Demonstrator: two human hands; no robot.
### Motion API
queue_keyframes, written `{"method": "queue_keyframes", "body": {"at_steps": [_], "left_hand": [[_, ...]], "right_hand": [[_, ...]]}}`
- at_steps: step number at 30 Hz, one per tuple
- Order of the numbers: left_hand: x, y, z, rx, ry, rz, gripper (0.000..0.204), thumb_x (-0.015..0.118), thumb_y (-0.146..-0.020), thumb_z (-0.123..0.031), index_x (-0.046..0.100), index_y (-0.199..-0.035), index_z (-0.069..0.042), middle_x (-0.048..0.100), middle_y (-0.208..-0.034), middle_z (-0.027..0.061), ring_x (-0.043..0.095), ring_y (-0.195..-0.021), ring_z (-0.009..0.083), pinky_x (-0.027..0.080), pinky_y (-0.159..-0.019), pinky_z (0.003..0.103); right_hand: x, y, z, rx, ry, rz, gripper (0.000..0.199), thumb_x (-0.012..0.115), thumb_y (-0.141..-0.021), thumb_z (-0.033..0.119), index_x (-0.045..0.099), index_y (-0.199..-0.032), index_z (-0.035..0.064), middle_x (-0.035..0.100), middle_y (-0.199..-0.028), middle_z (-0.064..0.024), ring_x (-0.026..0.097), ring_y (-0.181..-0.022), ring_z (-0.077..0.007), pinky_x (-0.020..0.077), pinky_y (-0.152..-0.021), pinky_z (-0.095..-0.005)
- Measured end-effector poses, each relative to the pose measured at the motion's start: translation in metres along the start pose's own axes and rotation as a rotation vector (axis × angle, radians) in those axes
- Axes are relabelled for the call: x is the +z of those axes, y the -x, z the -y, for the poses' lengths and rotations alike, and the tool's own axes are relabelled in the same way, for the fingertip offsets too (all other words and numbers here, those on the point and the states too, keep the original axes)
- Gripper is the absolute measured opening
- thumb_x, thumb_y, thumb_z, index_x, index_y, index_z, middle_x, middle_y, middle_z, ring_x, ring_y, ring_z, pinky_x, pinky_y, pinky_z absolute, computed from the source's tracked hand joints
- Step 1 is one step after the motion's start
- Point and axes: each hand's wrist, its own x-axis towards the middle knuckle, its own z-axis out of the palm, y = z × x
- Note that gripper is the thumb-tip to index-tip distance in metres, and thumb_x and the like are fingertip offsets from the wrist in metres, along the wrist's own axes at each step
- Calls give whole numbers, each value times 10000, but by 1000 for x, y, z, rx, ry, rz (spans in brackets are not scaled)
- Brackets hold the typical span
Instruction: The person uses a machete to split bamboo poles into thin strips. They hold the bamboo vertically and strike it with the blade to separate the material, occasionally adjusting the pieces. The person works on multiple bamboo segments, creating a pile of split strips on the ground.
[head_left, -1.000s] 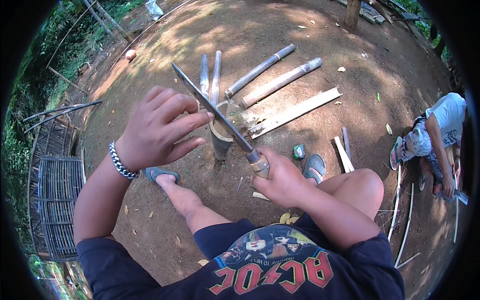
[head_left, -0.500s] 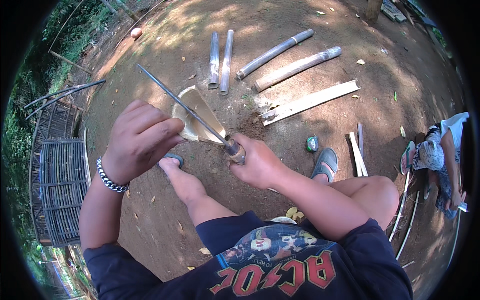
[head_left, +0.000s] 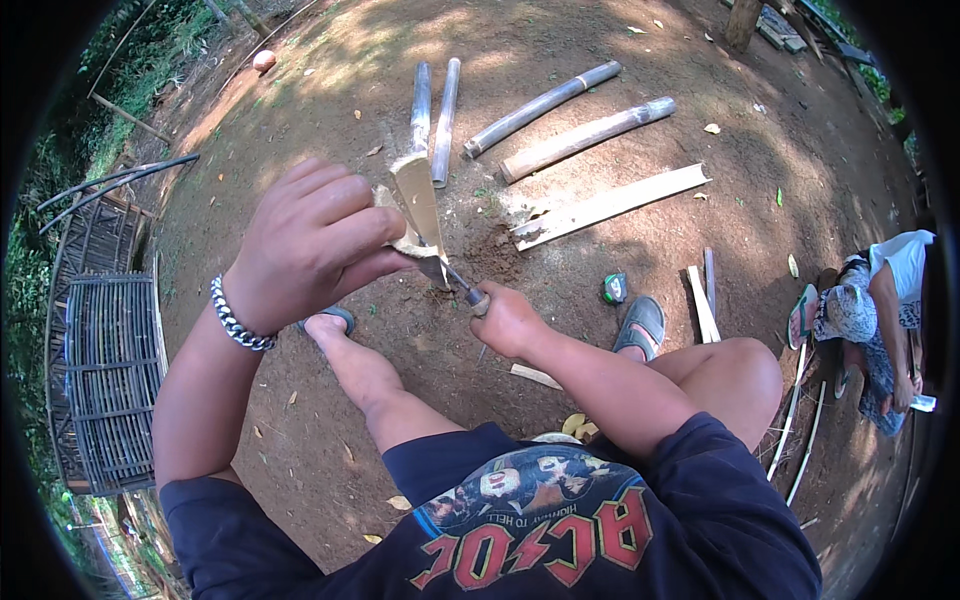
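Above my left shin, my left hand (head_left: pixel 315 240) is closed around the edge of a split bamboo piece (head_left: pixel 420 200), its pale hollow inside showing. My right hand (head_left: pixel 512 322) grips the wooden handle of a long knife (head_left: pixel 455 277), low and to the right of the bamboo. The blade runs up and left to the bamboo's lower end; the rest is hidden by the bamboo and my left fingers. Whether the edge is cutting in, I cannot tell.
Beyond lie bamboo poles (head_left: pixel 590 138) and a split bamboo half (head_left: pixel 612 206). A tape measure (head_left: pixel 614 289) rests beside my right sandal (head_left: pixel 640 330). Thin strips (head_left: pixel 702 305) lie right. Another person (head_left: pixel 885 320) sits at far right. A bamboo rack (head_left: pixel 112 370) stands left.
My left hand has risen and moved right with the bamboo, which has turned more upright. The knife, earlier in full view across it, now mostly disappears behind the bamboo and fingers.
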Motion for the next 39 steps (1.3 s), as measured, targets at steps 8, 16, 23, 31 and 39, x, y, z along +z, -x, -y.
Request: {"method": "queue_keyframes", "body": {"at_steps": [8, 16, 23, 31, 39], "left_hand": [[30, -32, -12, 32, 36, -134, 319, 839, -739, -316, 655, -881, -97, 485, -763, 59, 516, -719, 260, 409, -651, 386], [46, 28, 30, -198, 117, -101, 621, 778, -810, -225, 550, -1373, -97, 641, -1226, 101, 596, -1161, 279, 436, -1029, 449], [132, 37, 73, -121, -336, 357, 419, 705, -842, -196, 603, -1243, -130, 656, -1252, 92, 534, -1338, 246, 235, -1255, 499], [164, 6, 114, -73, -120, 511, 112, 646, -875, -232, 650, -810, -141, 688, -740, 72, 720, -807, 281, 569, -717, 452], [175, 24, 142, -81, -138, 368, 157, 677, -883, -256, 625, -800, -134, 683, -729, 81, 712, -775, 300, 560, -697, 450]], "right_hand": [[-29, 6, -15, 51, 128, -85, 527, 697, -841, 201, 581, -1328, 38, 705, -1110, -259, 685, -1036, -414, 554, -924, -460], [-29, 3, -18, 74, 152, -77, 522, 702, -820, 220, 598, -1309, 68, 705, -1129, -238, 673, -1074, -404, 541, -942, -463], [-41, 2, -35, 32, 144, -122, 557, 706, -803, 227, 594, -1315, 38, 692, -1139, -267, 667, -1072, -419, 531, -944, -453], [-56, -19, -21, 59, 154, -123, 554, 702, -808, 223, 598, -1316, 28, 695, -1105, -280, 674, -1058, -423, 531, -943, -446], [-58, -45, -6, 47, 210, -138, 542, 689, -816, 208, 598, -1321, 34, 692, -1127, -289, 669, -1073, -435, 529, -965, -455]]}}
